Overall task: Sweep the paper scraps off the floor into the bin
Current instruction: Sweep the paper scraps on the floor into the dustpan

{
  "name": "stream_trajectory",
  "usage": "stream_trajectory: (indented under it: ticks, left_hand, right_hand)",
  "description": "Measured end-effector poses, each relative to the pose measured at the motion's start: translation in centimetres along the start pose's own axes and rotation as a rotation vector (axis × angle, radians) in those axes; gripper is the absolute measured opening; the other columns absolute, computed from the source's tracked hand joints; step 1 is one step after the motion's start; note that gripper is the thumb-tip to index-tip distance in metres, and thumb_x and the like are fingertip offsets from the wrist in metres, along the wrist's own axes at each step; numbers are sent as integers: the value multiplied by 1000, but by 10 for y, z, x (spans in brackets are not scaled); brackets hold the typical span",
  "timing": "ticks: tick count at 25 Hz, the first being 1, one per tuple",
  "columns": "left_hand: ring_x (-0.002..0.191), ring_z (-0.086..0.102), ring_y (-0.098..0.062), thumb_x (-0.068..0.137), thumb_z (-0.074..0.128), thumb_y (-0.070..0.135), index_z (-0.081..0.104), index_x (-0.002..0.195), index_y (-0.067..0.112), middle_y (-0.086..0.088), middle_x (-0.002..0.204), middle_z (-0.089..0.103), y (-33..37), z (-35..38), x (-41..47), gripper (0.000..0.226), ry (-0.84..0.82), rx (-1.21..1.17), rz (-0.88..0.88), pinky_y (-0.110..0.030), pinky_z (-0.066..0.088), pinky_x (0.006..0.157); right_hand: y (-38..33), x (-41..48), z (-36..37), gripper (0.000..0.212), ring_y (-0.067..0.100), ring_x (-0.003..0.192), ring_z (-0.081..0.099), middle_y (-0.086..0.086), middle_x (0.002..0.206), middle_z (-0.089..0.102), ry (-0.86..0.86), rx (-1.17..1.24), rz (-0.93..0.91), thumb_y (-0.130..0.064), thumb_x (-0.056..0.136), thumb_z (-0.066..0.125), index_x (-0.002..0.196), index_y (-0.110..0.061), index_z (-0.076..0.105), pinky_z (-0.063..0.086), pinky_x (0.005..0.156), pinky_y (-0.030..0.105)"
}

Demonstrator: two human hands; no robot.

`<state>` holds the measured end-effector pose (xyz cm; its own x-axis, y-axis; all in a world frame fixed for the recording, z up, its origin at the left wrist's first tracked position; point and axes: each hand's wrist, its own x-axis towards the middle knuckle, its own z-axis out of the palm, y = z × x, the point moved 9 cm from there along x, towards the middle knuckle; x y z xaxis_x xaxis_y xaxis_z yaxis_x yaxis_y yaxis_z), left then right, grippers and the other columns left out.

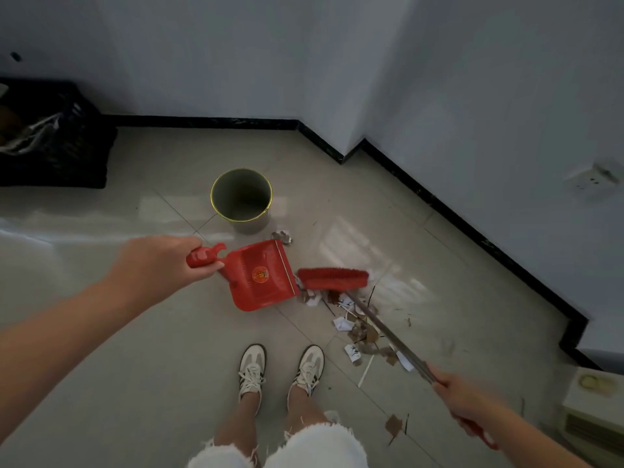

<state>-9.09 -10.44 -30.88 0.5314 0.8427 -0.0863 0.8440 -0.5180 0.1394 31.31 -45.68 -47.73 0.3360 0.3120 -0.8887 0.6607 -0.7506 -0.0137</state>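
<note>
From the head cam, the person is mid-gather: scraps are being herded toward the pan and nothing has visibly gone in the bin yet. The left hand [169, 261] has its grip wrapped round the handle of the red dustpan [263, 278], whose open lip faces 3 o'clock. The broom head [332, 278] sits just beside that lip. The right hand [462, 396] has its grip closed round the broom's handle down at 4 o'clock. Most paper scraps [361, 332] lie on the floor [135, 332] at 5 o'clock of the broom head, under its handle. One small clump [282, 237] sits between pan and bin [216, 204], which stands at 12 o'clock of the pan. The next move probably needs the lip flat on the floor (can't tell if it is) and the broom reset behind the pile to drag it toward 9 o'clock.
</note>
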Motion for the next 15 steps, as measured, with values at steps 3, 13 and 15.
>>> stream_trajectory:
  ticks: [3,13,15]
  left_hand:
    - [40,31,-21,68,54,69,15,53,32,11,42,19,-13,-13,-11,56,38,-28,-58,-21,21,43]
    - [51,44,-27,72,68,63,28,49,25,8,46,33,-63,-9,-61,59,39,-55,-309,-28,30,50]
    - [51,44,-25,71,66,64,30,50,24,8,46,34,-64,-1,-69,58,31,-29,-347,-28,27,49]
  right_hand:
    - [26,-31,2,40,10,42,52,-6,50,55,65,27,8,-23,94,48,128,-40,60,42,43,18]
    - [-132,-12,-47,34,17,46,43,3,60,50,256,82,-192,-24,99,38,127,-28,55,36,42,24]
    - [-183,25,-32,36,17,50,45,4,66,52,204,95,-203,-19,98,35,130,-20,52,39,46,28]
